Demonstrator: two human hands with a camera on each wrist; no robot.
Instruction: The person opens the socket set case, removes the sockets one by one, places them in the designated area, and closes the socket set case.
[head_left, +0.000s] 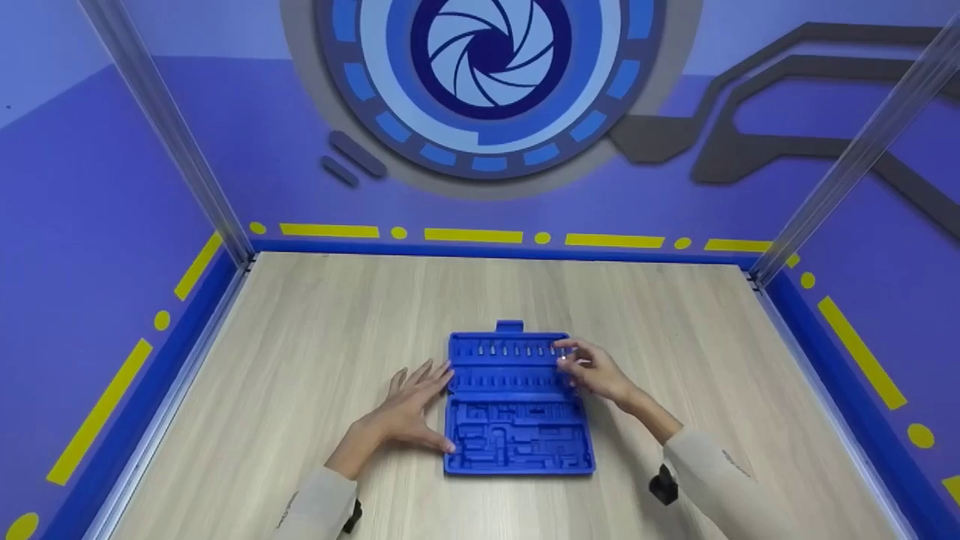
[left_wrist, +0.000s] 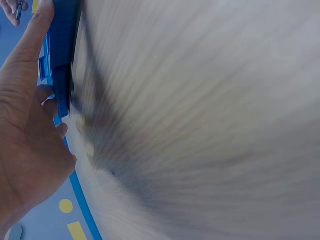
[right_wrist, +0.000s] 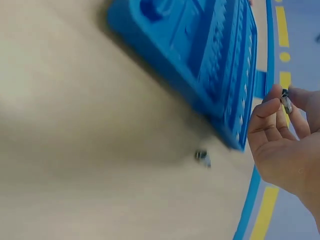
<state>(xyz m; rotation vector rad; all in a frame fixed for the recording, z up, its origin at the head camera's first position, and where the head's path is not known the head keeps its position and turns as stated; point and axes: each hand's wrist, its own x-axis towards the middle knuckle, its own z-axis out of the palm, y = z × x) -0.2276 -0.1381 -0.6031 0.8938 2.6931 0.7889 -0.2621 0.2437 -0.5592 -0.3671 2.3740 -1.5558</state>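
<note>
A blue plastic case (head_left: pixel 517 435) lies open on the wooden surface, with a row of small metal bits (head_left: pixel 505 350) in its upper part. My left hand (head_left: pixel 406 412) rests at its left side, fingers spread, with fingertips and thumb touching the edge. At the upper right corner, my right hand (head_left: pixel 600 373) pinches a small metal piece (right_wrist: pixel 286 101) between thumb and fingers, above the case. Another small metal piece (right_wrist: pixel 202 157) lies on the table beside the case in the right wrist view. In the left wrist view, the left thumb (left_wrist: pixel 35 30) lies along the case (left_wrist: pixel 62 40).
The wooden tabletop (head_left: pixel 315 322) is bounded by blue-purple panels (head_left: pixel 225 150) with yellow markings and metal corner posts. A latch tab (head_left: pixel 510 326) sticks out from the case's far edge. Dark straps or devices (head_left: pixel 663 486) show at both wrists.
</note>
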